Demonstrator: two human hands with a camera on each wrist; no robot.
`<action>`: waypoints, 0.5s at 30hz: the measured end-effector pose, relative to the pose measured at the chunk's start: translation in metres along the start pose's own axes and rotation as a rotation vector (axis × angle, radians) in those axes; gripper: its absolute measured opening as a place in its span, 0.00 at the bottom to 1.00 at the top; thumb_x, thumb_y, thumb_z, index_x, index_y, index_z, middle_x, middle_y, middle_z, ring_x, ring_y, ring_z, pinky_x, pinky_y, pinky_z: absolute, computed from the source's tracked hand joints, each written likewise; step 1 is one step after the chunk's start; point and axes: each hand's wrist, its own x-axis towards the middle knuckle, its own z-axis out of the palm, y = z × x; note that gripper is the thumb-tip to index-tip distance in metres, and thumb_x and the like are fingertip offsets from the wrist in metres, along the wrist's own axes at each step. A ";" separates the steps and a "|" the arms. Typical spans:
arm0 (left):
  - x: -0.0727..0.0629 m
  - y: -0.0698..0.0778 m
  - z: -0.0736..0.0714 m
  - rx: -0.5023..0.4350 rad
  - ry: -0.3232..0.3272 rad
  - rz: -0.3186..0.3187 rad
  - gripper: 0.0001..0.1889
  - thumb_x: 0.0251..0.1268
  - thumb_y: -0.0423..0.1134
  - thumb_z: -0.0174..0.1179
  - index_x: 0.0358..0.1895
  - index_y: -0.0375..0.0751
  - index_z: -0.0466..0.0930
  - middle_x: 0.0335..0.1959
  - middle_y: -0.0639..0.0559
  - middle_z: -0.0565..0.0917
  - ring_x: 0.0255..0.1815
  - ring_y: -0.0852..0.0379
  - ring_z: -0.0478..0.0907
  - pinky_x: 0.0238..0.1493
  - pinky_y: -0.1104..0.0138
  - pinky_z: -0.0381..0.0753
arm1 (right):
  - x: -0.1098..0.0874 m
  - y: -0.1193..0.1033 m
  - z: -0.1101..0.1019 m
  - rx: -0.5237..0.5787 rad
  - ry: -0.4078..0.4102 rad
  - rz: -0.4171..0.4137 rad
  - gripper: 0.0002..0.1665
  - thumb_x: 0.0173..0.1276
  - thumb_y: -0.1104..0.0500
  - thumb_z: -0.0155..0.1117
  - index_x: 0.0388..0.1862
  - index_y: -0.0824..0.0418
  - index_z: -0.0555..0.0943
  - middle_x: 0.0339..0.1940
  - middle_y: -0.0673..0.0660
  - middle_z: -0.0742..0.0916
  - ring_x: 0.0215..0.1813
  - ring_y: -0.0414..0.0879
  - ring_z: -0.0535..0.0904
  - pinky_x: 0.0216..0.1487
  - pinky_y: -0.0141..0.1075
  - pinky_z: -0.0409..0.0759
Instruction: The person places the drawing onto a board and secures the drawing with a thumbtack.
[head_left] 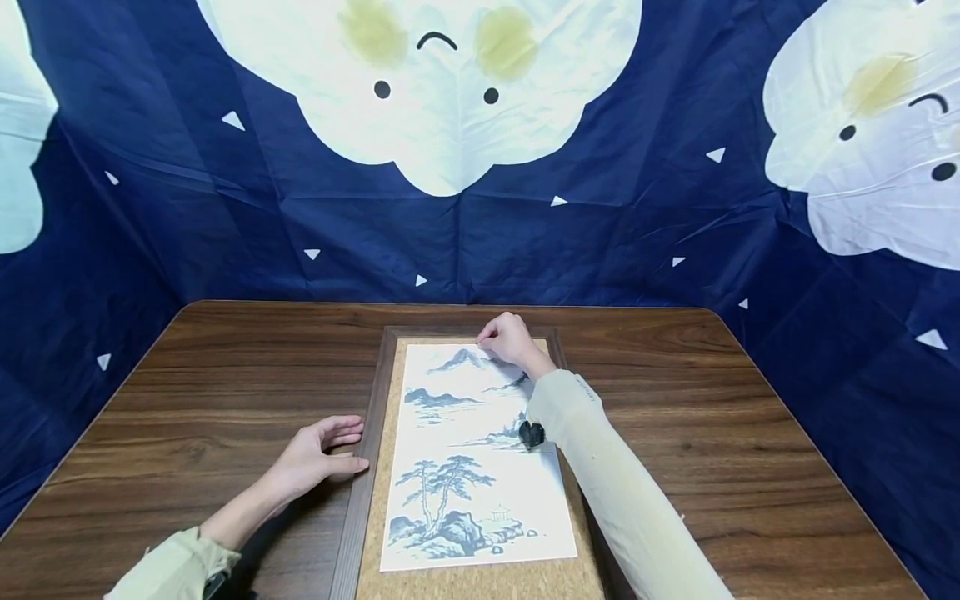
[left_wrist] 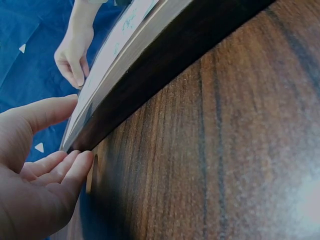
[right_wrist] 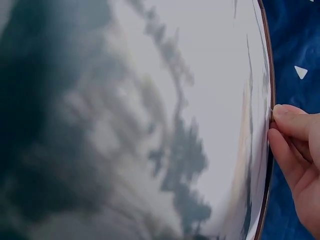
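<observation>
A sheet with a blue-grey landscape of mountains, trees and rocks [head_left: 450,425] lies on a cork board [head_left: 480,580] with a brown wooden frame [head_left: 358,508]. My right hand [head_left: 510,340] is at the sheet's top edge. Its thumb and fingers pinch a tiny thing whose thin, pin-like tip [right_wrist: 271,109] peeks out at that edge; the fingers hide the rest. My left hand [head_left: 322,454] rests at the frame's left side, fingers extended and thumb spread apart. In the left wrist view, the thumb [left_wrist: 55,111] is by the frame's upper edge and the fingertips are low at its side.
The board lies on a dark wood-grain table [head_left: 247,375], its top edge near the table's far edge. Behind and at both sides hangs a blue cloth [head_left: 510,242] with white clouds and small triangles. My right sleeve [head_left: 622,492] covers part of the frame's right side.
</observation>
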 end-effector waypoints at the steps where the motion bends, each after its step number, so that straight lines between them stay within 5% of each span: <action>1: 0.000 0.000 0.000 0.000 0.002 -0.001 0.35 0.49 0.34 0.67 0.60 0.21 0.61 0.56 0.29 0.71 0.56 0.40 0.70 0.49 0.72 0.72 | 0.000 0.000 0.000 -0.010 -0.003 -0.004 0.04 0.54 0.66 0.67 0.23 0.63 0.86 0.23 0.53 0.87 0.30 0.43 0.79 0.39 0.32 0.76; 15: 0.001 -0.002 -0.001 -0.002 0.008 -0.011 0.35 0.48 0.35 0.67 0.59 0.23 0.62 0.56 0.30 0.71 0.56 0.40 0.70 0.47 0.76 0.70 | 0.000 -0.007 0.001 -0.112 -0.036 -0.057 0.04 0.56 0.66 0.65 0.25 0.61 0.86 0.28 0.53 0.87 0.34 0.45 0.81 0.41 0.35 0.77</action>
